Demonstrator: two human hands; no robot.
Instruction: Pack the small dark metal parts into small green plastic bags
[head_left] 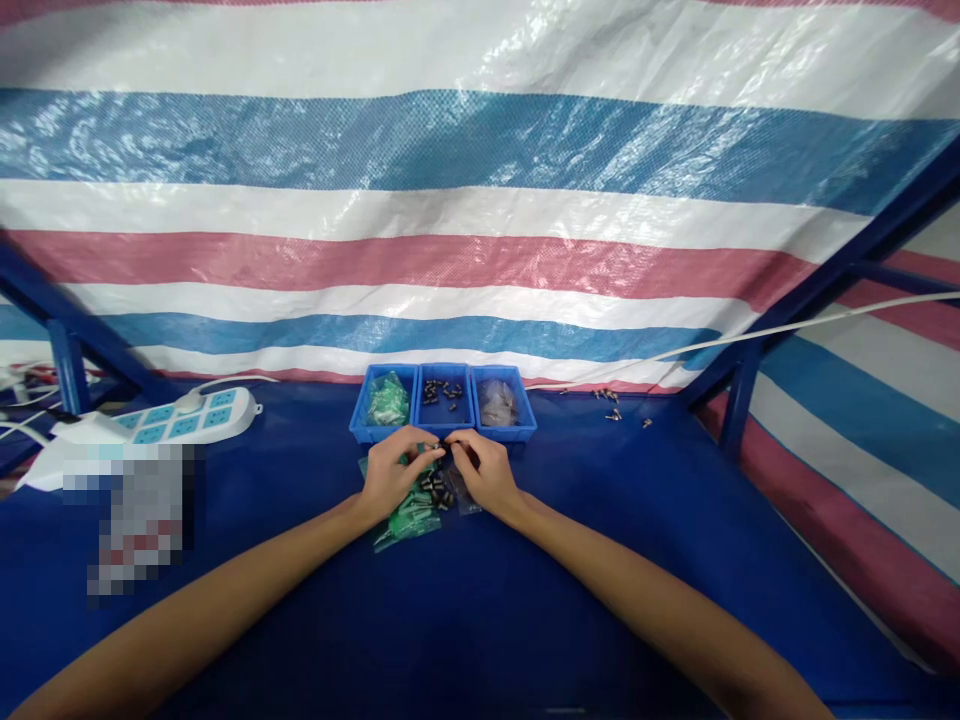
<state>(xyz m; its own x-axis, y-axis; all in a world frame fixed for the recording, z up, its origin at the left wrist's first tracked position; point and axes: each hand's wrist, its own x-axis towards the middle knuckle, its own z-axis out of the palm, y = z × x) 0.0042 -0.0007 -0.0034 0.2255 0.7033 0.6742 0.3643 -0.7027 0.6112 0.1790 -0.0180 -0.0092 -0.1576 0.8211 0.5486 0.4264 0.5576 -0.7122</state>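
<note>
My left hand [394, 470] and my right hand [487, 474] meet just in front of the blue bins, fingertips pinched around something small and dark that I cannot make out. Below them lie several small black parts [436, 490] on the table. Green plastic bags [407, 522] are under and beside my left hand. A clear bag [463, 494] lies partly beneath my right hand. The left bin [361, 434] holds green bags, the middle bin [444, 424] several black parts, the right bin [517, 434] clear bags.
A white power strip [240, 412] with a plug lies at the left, near a pixelated patch. Small metal parts [613, 414] are scattered at the back right. A white cable [720, 342] runs along the right. Blue frame bars [739, 400] and a striped sheet [450, 260] stand behind.
</note>
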